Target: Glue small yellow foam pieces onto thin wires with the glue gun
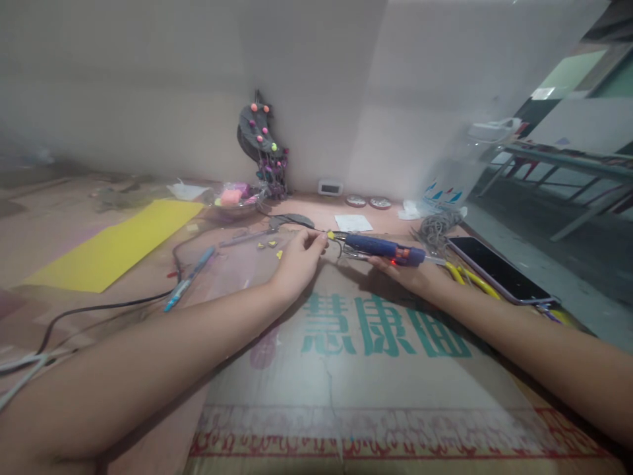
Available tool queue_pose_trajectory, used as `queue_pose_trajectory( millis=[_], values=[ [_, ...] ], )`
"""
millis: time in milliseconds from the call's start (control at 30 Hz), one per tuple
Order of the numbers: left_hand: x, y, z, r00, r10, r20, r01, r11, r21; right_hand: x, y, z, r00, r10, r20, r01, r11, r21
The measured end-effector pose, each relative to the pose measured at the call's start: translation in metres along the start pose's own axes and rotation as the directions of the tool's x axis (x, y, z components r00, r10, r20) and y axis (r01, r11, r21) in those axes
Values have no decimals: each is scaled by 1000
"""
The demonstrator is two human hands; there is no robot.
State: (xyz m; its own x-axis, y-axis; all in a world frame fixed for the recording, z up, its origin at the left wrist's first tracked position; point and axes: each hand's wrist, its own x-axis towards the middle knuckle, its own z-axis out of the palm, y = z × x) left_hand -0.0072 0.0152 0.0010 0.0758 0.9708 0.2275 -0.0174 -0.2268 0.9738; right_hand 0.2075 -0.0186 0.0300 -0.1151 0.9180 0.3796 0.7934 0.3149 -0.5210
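My left hand (301, 257) pinches a small yellow piece (330, 235) between thumb and fingertips. My right hand (408, 272) is closed around a blue hot glue gun (370, 245), which lies nearly level with its nozzle pointing left. That nozzle is right by the yellow piece; whether they touch I cannot tell. A red light glows on the gun, and a pale glue stick (435, 260) sticks out of its rear. Several small yellow pieces (271, 244) lie left of my left hand, near a grey felt-like shape (291, 221).
A cardboard sheet (316, 389) with green characters lies under my hands. Around it are yellow paper (123, 241), a blue pen (190, 277), a black cable (109, 305), a bowl of pompoms (237, 204), grey yarn (436, 229) and a phone (502, 269). A pompom-dotted moon decoration (254, 135) leans on the wall.
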Motion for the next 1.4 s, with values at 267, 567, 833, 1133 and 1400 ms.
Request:
queue_pose_trajectory(
  millis=[267, 567, 833, 1133, 1400],
  values=[
    [-1, 2, 0, 1000, -1, -12, 0, 999, -38, -1, 4, 2, 1000, -27, -4, 27, 998, -53],
    [0, 2, 2, 998, -44, -54, 39, 995, -93, -2, -6, -5, 995, -87, 44, 86, 996, 27],
    [-2, 3, 3, 997, -74, -6, 74, 995, -62, 10, 4, -8, 989, -45, -141, 67, 986, 155],
    [1, -2, 3, 998, -50, 32, 51, 998, -48, 53, 62, -23, 954, 192, -230, -203, 979, -24],
    [2, -5, 4, 998, -18, 65, 21, 999, -48, 60, 80, -11, 989, 106, -102, -115, 989, -88]
  ],
)
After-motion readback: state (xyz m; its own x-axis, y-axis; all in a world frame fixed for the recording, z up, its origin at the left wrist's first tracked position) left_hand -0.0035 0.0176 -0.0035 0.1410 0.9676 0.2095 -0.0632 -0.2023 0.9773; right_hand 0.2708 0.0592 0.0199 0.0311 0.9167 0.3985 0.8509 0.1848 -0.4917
